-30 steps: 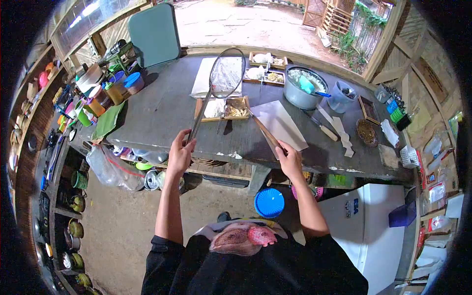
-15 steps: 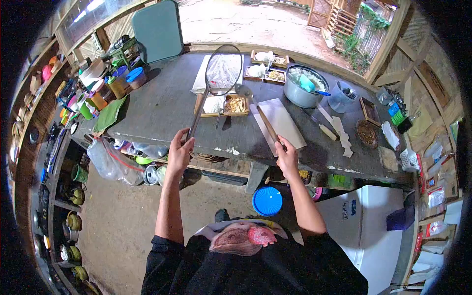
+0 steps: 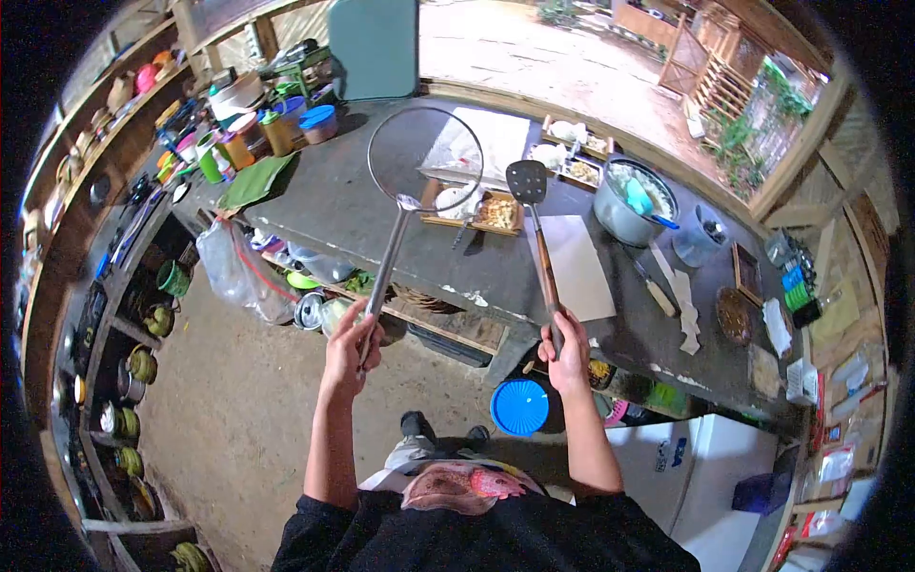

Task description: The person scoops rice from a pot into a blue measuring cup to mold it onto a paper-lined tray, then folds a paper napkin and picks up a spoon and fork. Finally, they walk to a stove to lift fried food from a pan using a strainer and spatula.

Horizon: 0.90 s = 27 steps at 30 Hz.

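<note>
My left hand (image 3: 351,353) is closed around the handle of a round wire skimmer (image 3: 388,262); its hoop is raised above the counter, and the things behind show through it. In my right hand (image 3: 566,355) is a slotted spatula (image 3: 527,181) with a dark perforated head and a long wooden handle, also held up. Behind the tools, a wooden box (image 3: 496,230) holds white rice and chopped yellowish food. To the right of the spatula a pale flat sheet (image 3: 583,278) lies on the counter.
A large grey pot (image 3: 624,217) of rice with a turquoise scoop stands right on the dark counter (image 3: 315,195), near a knife (image 3: 658,296). More food boxes (image 3: 581,173) sit behind. A blue-lidded container (image 3: 519,407) and a white chest (image 3: 724,467) stand below.
Both tools have tilted and moved apart; the spatula's perforated head now faces me more fully. The hands have come slightly lower, and the view has turned a little.
</note>
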Motion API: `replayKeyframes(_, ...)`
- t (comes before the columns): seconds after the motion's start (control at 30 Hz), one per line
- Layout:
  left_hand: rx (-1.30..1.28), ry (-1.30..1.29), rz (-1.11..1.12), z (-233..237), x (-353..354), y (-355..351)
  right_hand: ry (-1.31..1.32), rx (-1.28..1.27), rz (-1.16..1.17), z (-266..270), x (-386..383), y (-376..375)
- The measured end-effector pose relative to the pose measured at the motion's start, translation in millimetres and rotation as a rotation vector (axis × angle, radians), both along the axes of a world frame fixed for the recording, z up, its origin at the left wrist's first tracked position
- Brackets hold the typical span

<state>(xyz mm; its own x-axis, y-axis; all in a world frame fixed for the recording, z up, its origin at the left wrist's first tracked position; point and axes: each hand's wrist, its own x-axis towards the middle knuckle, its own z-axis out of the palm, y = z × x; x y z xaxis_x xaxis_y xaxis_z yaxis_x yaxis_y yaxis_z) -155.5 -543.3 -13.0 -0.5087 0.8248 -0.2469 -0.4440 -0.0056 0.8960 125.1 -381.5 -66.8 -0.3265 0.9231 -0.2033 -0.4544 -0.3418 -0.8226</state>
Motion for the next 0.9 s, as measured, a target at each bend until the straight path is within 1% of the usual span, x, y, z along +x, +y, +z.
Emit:
replayKeyframes(0.03,0.011,-0.065,0.003,-3,-1,-10,0.001,0.002,0.022,-1,-4,-5)
replayKeyframes(0.13,-0.002,-0.134,0.004,3,1,-38,0.121,-0.087,0.036,-5,-20,-25)
replayKeyframes(0.2,0.041,-0.151,0.023,-1,0,-56,0.106,-0.096,0.072,-7,-34,-42)
replayKeyframes(0.27,0.109,-0.214,-0.022,0,-3,-78,0.122,-0.072,0.129,-10,-49,-62)
replayKeyframes(0.4,0.153,-0.261,0.065,-2,-14,-133,0.115,-0.08,0.252,-16,-85,-110)
replayKeyframes(0.57,0.175,-0.267,0.233,-13,-39,-236,0.06,-0.045,0.414,-33,-152,-180)
replayKeyframes(0.73,0.145,-0.244,0.399,-26,-66,-359,0.029,-0.093,0.583,-41,-234,-266)
replayKeyframes(0.8,0.137,-0.228,0.506,-41,-77,-402,-0.01,-0.135,0.647,-47,-263,-297)
replayKeyframes(0.9,0.087,-0.226,0.649,-48,-87,-456,-0.068,-0.149,0.759,-48,-299,-338)
